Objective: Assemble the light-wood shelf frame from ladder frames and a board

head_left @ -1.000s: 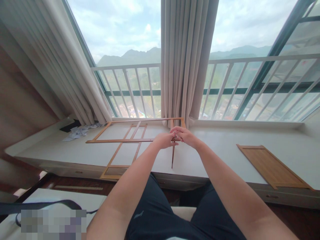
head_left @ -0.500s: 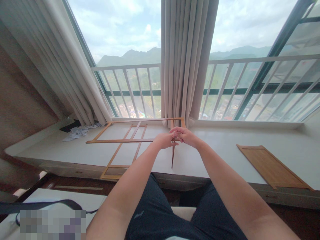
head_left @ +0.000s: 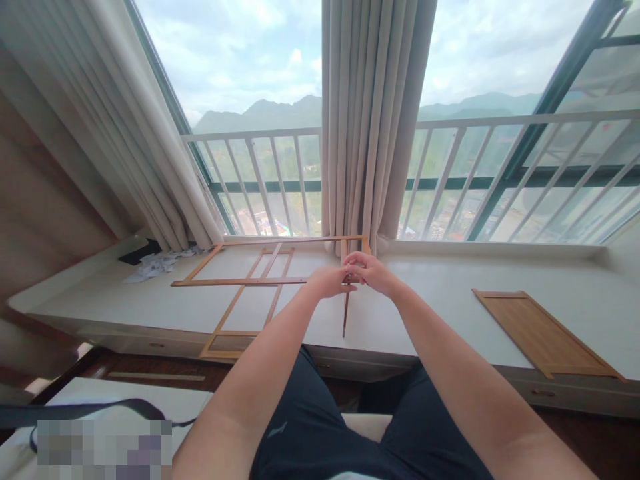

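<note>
A long wooden frame [head_left: 265, 281] with crossbars stands above the white sill, its right end at my hands. My left hand [head_left: 331, 281] is closed around the near rail close to its right end. Fingers of my right hand [head_left: 373, 272] are pinched together at the same corner, touching my left fingertips. Whatever small thing they hold there is hidden. Below my hands a thin dark wooden strip [head_left: 345, 317] points down toward me. A second, lighter wooden frame [head_left: 230, 312] lies to the left, partly behind the first and my left forearm.
A flat wooden panel [head_left: 545, 333] lies at the right of the white window sill [head_left: 430, 303]. Crumpled plastic bags [head_left: 153, 265] sit at the far left. Curtains [head_left: 377, 120] and a white railing [head_left: 470, 180] stand behind. A dark strap [head_left: 100, 412] crosses a white surface at lower left.
My right fingers have shifted very slightly at the frame's corner. My left hand, the frames and the panel stay where they were.
</note>
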A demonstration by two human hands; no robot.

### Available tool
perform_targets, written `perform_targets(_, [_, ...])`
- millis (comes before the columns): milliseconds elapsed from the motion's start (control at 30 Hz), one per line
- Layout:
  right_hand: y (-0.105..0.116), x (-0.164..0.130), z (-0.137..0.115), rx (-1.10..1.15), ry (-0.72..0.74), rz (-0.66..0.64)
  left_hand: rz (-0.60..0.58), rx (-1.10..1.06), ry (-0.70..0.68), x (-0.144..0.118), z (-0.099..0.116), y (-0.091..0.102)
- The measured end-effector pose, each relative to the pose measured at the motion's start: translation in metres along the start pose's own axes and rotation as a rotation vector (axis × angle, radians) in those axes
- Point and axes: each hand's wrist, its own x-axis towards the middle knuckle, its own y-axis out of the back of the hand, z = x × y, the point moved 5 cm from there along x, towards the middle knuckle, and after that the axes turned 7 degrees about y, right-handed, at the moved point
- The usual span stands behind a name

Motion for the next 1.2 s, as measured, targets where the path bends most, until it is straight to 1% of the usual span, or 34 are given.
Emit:
perform_targets(333, [0.002,-0.001,0.002,-0.081,0.007,0.083,-0.013,0.026,0.026,0.000,0.000,0.000])
perform_targets(700, [0.003,0.002,0.012,-0.066,0.033,0.088,-0.001,0.044,0.013,0.002,-0.001,-0.002])
perform_targets(833, [0.002,0.000,0.009,-0.058,0.026,0.063,-0.001,0.023,0.010,0.001,-0.001,-0.001])
perform_targets(967, [-0.001,-0.001,-0.001,-0.045,0.028,0.031,-0.001,0.008,-0.003,0.000,0.000,0.000])
perform_targets(1100, [-0.002,-0.002,-0.008,-0.042,0.023,0.032,-0.012,0.009,0.014,0.000,-0.001,0.000])
perform_targets(1200, [-0.002,-0.003,-0.008,0.004,-0.003,0.027,-0.018,0.019,0.026,0.000,0.000,0.000])
